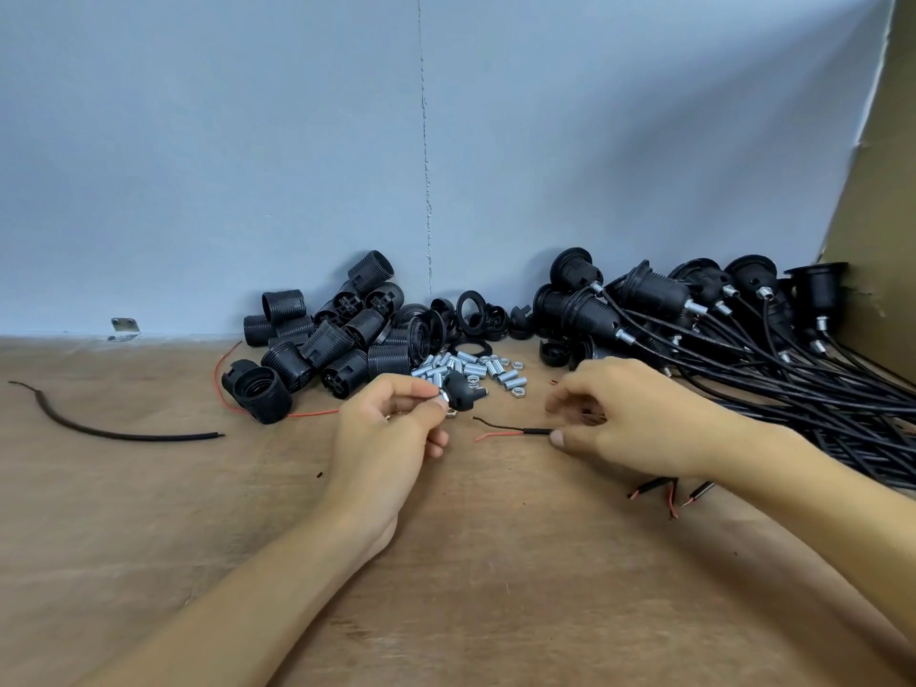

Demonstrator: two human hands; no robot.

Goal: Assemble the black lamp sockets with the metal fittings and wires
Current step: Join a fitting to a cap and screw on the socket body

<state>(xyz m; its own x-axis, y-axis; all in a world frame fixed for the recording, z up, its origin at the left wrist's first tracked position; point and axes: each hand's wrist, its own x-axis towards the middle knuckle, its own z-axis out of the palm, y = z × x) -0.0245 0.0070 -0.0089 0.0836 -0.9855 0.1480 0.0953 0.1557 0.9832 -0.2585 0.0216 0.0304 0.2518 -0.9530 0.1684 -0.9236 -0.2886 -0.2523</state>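
Two parts, one short gap. The left hand [391, 428] grips a black socket cap [458, 386] with a metal fitting [442, 398] at its end, fingers and thumb curled round it. It's held low over the table [495, 562], just in front of the loose fittings [476, 366]. The right hand [639, 423] pinches the wire [533, 430] by its black sheath, thumb at the sheath and fingers curled over; the exact contact is partly hidden. The wire's long axis runs roughly left-right with the stripped end pointing left at the cap. The red lead [488, 436] and black lead [488, 422] splay apart at the tip. The cap sits left of and slightly above that tip, near but not touching. My read: the next move is feeding the leads through the fitting, and they'll likely need bringing together first. The cap is small, domed, matte black plastic and the fitting is shiny silver. I can't tell which way the bore faces.
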